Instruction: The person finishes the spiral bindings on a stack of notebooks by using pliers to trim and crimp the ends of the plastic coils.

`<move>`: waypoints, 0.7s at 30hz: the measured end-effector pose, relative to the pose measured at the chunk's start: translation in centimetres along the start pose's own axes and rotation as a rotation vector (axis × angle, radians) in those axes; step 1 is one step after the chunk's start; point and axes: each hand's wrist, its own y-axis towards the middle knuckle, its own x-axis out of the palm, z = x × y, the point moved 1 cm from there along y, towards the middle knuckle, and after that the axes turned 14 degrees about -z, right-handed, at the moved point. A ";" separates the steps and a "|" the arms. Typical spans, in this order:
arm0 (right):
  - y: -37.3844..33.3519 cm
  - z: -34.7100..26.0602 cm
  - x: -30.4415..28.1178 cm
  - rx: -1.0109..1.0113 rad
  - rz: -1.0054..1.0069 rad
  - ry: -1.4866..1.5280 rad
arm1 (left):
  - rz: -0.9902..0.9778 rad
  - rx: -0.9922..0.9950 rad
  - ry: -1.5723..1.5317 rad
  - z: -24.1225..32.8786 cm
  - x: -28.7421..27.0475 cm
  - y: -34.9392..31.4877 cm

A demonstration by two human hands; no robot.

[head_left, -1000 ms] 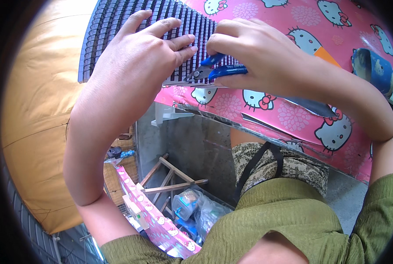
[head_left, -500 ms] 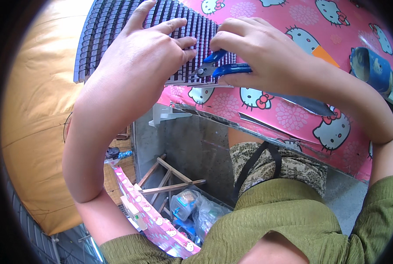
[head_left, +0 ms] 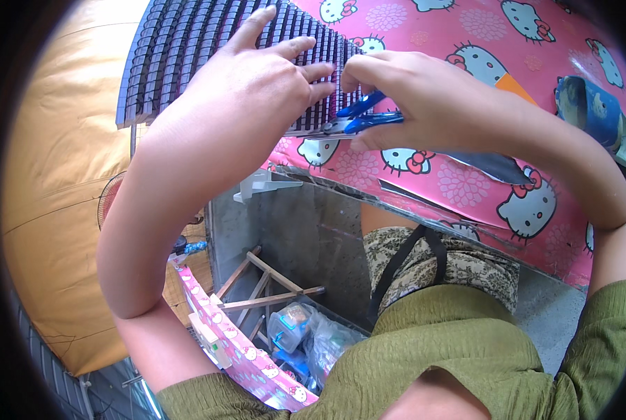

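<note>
A dark panel of black slatted rows (head_left: 162,66), like a grid, lies on the table's far left. Over its middle my left hand (head_left: 253,87) rests with fingers spread, tips on or just above the rows; exact contact is hard to tell. Blue-handled nippers (head_left: 372,124) are held in my right hand (head_left: 428,94), thumb below and fingers above the handles. Their metal jaws point left at the panel's near edge, close beneath my left fingers. The handles stand a little apart. What lies between the jaw tips is too small to make out.
The table has a pink cat-patterned cover (head_left: 460,182). On its right lie a blue cylindrical container (head_left: 593,112), an orange piece (head_left: 515,89) and a dark flat strip (head_left: 488,166). Below are a wooden folding frame (head_left: 271,301) and plastic bags (head_left: 327,343). A yellow-orange sheet (head_left: 61,189) hangs left.
Both hands have shifted slightly right and toward me. The nippers' jaws have come down from over the rows to the panel's near edge, and their handles look a little wider apart.
</note>
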 end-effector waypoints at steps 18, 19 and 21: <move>1.2 -0.3 -1.3 0.262 -0.218 0.150 | 0.039 0.026 0.013 0.3 0.3 0.4; 0.5 -0.2 -0.6 0.144 -0.111 0.048 | 0.018 0.018 0.013 0.3 0.4 0.3; -0.3 0.2 -0.3 -0.013 0.021 -0.139 | -0.024 0.004 0.014 0.3 0.7 0.3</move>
